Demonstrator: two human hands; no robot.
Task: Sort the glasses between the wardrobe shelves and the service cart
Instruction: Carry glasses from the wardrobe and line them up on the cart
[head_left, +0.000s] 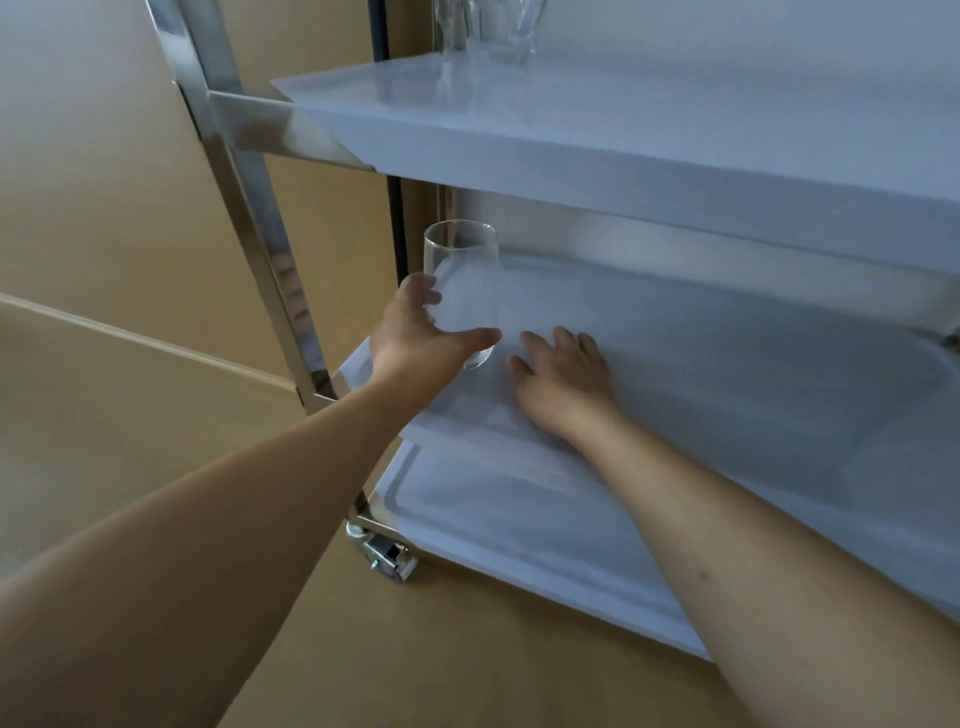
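Left hand (415, 332) wraps a clear, tall, straight-sided drinking glass (460, 291), thumb on the near side low down, fingers curled round the far-left side. Glass is upright, base at the left end of the middle white shelf of the service cart (727, 364); can't tell if the base is fully down or just off the surface. It sits close to the shelf's left edge and near the front-left chrome upright post (254, 208).

Right hand (563, 374) lies palm-down on the same shelf, fingers straight and slightly spread, holding nothing. Its fingertips are just beside the glass base, small gap, not touching.

Room: the rest of the middle shelf to the right of the right hand is bare white surface, running out of view. Overhead limit is the white top shelf (623, 130); its front edge overhangs the glass rim with a clear gap between. Raised lip visible along the middle shelf's back and right corner.

Top shelf carries clear glassware (488, 36) near its back left, cropped by the picture edge, count unclear.

Bottom white tray shelf (519, 519) below has a raised rim. Chrome caster wheel (387, 556) at the front-left corner on a tan floor (467, 649).
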